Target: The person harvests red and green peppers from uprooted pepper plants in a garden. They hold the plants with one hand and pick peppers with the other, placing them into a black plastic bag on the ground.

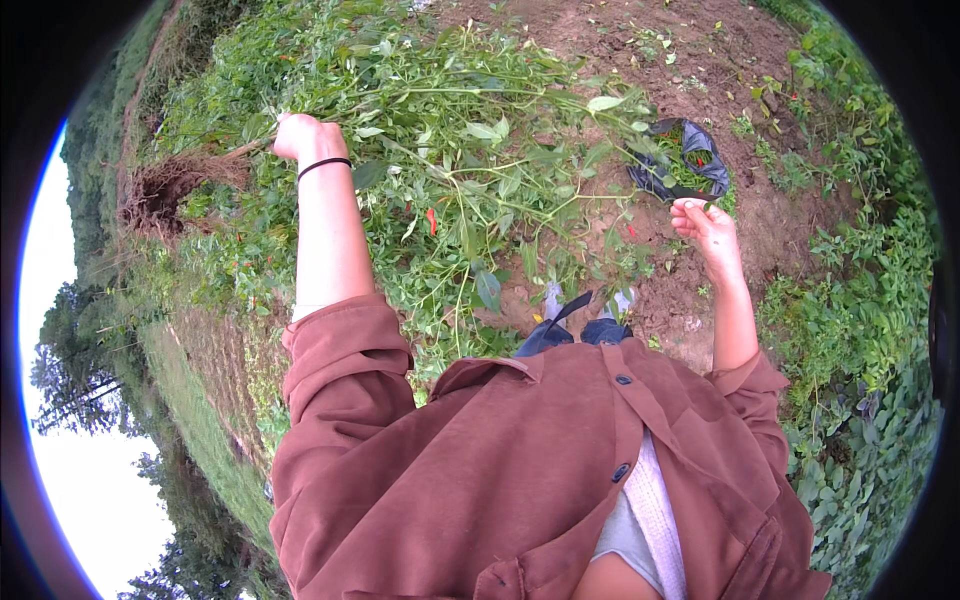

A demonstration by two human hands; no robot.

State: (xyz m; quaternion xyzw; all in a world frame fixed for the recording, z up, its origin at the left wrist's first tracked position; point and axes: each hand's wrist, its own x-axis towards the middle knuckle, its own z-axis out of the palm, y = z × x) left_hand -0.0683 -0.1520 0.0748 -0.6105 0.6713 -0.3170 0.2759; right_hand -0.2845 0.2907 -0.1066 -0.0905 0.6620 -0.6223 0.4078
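My left hand [307, 137], with a black band on the wrist, grips the stem of an uprooted chili pepper plant [480, 176]. Its root ball [169, 187] sticks out to the left, and its leafy branches spread to the right. A red chili [432, 222] shows among the leaves. My right hand [703, 219] is raised at the right, its fingers curled at the near edge of a black plastic bag [718, 154]. Green and red chilies [686, 161] lie in the open bag. Whether the fingers hold the bag or something small, I cannot tell.
Leafy chili plants [247, 82] grow behind and left of the held plant. Brown soil [750, 82] with scattered leaves lies around the bag. Dense green plants [862, 300] line the right side. Trees [82, 375] and a grassy strip [195, 405] are at the far left.
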